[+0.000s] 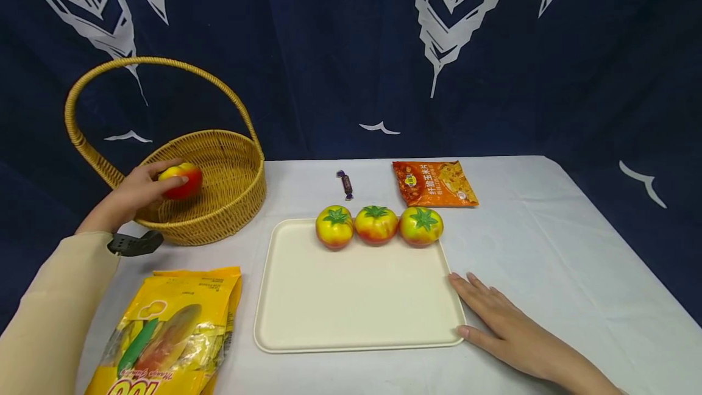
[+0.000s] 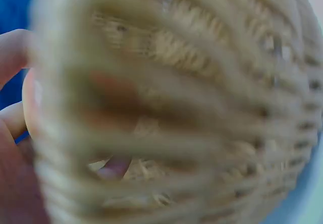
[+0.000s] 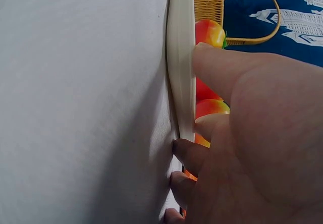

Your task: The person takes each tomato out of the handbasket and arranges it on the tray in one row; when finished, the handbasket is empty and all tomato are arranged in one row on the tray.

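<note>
My left hand [image 1: 139,189] reaches over the near rim of the wicker basket [image 1: 236,215] and holds a red and yellow toy tomato [image 1: 189,185] inside it. In the left wrist view the basket's weave [image 2: 227,113] hides most of that hand [image 2: 12,178]. A cream tray [image 1: 356,303] lies at the middle of the table, with three more tomatoes [image 1: 375,225] in a row along its far edge. At the tray's right edge rests my right hand [image 1: 501,325], fingers extended and spread, thumb and index fingertip at the rim. The right wrist view shows this thumb [image 3: 222,67] against the tray's side [image 3: 182,82].
A yellow mango gummy bag [image 1: 170,328] lies left of the tray, in front of the basket. Behind the tomatoes are a small wrapped candy [image 1: 345,185] and an orange snack packet [image 1: 436,184]. The basket's tall handle [image 1: 164,63] arches before a dark blue cloth [image 1: 340,66].
</note>
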A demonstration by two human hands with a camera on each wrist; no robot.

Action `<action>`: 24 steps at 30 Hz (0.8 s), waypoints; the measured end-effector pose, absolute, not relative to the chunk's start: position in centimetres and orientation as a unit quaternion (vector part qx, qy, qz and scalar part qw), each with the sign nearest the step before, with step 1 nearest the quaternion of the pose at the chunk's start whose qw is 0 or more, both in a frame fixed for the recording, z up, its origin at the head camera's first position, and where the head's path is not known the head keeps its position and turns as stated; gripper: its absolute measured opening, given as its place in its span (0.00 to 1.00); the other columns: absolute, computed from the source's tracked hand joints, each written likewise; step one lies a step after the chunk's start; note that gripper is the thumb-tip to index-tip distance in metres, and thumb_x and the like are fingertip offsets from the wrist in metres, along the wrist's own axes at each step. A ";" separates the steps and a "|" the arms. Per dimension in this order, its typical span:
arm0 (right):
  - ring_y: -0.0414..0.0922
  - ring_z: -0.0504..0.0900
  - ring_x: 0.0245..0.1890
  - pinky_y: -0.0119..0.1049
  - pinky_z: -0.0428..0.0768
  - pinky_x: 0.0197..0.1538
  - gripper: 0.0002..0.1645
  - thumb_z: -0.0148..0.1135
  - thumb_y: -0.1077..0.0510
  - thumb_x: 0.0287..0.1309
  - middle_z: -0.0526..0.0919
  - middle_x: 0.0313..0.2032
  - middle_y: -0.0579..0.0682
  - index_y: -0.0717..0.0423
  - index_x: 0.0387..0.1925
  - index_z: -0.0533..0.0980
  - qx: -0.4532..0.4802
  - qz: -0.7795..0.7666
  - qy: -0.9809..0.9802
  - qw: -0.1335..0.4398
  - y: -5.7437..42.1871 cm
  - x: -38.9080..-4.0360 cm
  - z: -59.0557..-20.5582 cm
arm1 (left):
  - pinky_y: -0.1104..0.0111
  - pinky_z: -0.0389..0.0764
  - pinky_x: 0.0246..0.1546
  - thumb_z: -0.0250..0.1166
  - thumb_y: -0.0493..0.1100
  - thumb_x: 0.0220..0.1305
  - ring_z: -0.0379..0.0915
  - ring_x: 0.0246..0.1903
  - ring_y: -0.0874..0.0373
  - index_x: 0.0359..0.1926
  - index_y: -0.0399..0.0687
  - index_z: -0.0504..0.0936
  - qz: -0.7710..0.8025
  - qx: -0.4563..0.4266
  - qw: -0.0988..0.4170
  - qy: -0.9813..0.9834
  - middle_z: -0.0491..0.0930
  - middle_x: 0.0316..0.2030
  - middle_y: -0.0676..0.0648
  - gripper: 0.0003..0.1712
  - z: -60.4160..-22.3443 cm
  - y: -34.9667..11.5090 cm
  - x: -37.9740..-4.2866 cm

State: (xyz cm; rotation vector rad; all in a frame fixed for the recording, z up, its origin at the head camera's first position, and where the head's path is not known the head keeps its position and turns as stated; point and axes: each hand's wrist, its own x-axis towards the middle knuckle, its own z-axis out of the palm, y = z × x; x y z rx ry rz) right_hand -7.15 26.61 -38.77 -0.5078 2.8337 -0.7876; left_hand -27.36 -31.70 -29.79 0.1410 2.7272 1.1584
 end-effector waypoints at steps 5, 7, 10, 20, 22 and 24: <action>0.56 0.46 0.68 0.57 0.45 0.64 0.44 0.54 0.36 0.59 0.53 0.70 0.51 0.42 0.72 0.51 -0.169 -0.263 0.947 0.081 26.7 -7.2 -38.7 | 0.72 0.72 0.41 0.54 0.62 0.64 0.61 0.49 0.44 0.73 0.50 0.49 0.415 0.053 0.059 0.906 0.59 0.61 0.34 0.44 -28.2 -30.0 -26.2; 0.56 0.46 0.68 0.56 0.44 0.65 0.44 0.54 0.36 0.59 0.53 0.70 0.51 0.41 0.72 0.51 -0.169 -0.265 0.946 0.080 26.7 -7.2 -38.8 | 0.76 0.71 0.43 0.55 0.62 0.64 0.61 0.52 0.45 0.73 0.52 0.50 0.431 0.066 0.055 0.898 0.58 0.62 0.36 0.43 -27.6 -29.0 -25.6; 0.56 0.47 0.68 0.50 0.42 0.67 0.44 0.55 0.37 0.60 0.53 0.70 0.50 0.41 0.72 0.51 -0.176 -0.265 0.945 0.074 26.7 -7.1 -38.9 | 0.80 0.71 0.42 0.56 0.58 0.65 0.62 0.51 0.50 0.72 0.53 0.55 0.450 0.090 0.047 0.887 0.60 0.60 0.41 0.39 -26.8 -27.1 -24.6; 0.56 0.48 0.68 0.35 0.36 0.67 0.43 0.54 0.38 0.60 0.54 0.69 0.51 0.42 0.72 0.51 -0.181 -0.258 0.947 0.063 26.7 -7.1 -38.8 | 0.64 0.69 0.52 0.61 0.47 0.65 0.62 0.51 0.48 0.69 0.48 0.61 0.431 0.197 0.076 0.877 0.65 0.60 0.40 0.34 -26.8 -20.5 -22.8; 0.56 0.48 0.68 0.32 0.35 0.66 0.43 0.54 0.37 0.60 0.54 0.70 0.51 0.42 0.72 0.51 -0.178 -0.257 0.948 0.065 26.6 -7.1 -38.8 | 0.58 0.68 0.53 0.63 0.47 0.63 0.63 0.52 0.47 0.69 0.49 0.62 0.427 0.208 0.092 0.875 0.65 0.60 0.40 0.35 -27.5 -19.5 -22.8; 0.56 0.48 0.68 0.29 0.34 0.65 0.43 0.54 0.37 0.60 0.54 0.69 0.50 0.41 0.72 0.51 -0.177 -0.257 0.948 0.064 26.6 -7.1 -38.8 | 0.57 0.68 0.53 0.64 0.48 0.62 0.64 0.52 0.47 0.68 0.49 0.63 0.417 0.221 0.106 0.875 0.66 0.59 0.41 0.35 -28.3 -18.7 -23.0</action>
